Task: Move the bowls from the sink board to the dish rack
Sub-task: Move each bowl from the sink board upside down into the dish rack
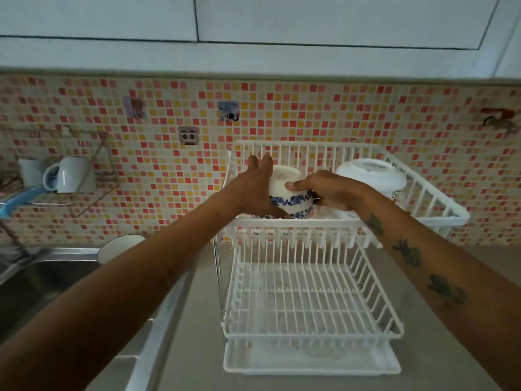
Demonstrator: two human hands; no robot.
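A white bowl with a blue floral band (290, 193) is upside down in the left part of the top tier of the white two-tier dish rack (310, 230). My left hand (253, 187) grips its left side and my right hand (324, 190) grips its right side, thumb on the bowl. A larger white bowl (372, 173) lies upside down at the right of the same tier. Another white bowl (121, 246) stands on the sink board by the sink, partly hidden behind my left forearm.
The rack's lower tier (310, 300) holds nothing, with a drip tray (310, 359) beneath. A steel sink (42, 283) lies at the left. A wall shelf with a white mug (67, 174) hangs on the tiled wall. A tap (496, 119) is at the far right.
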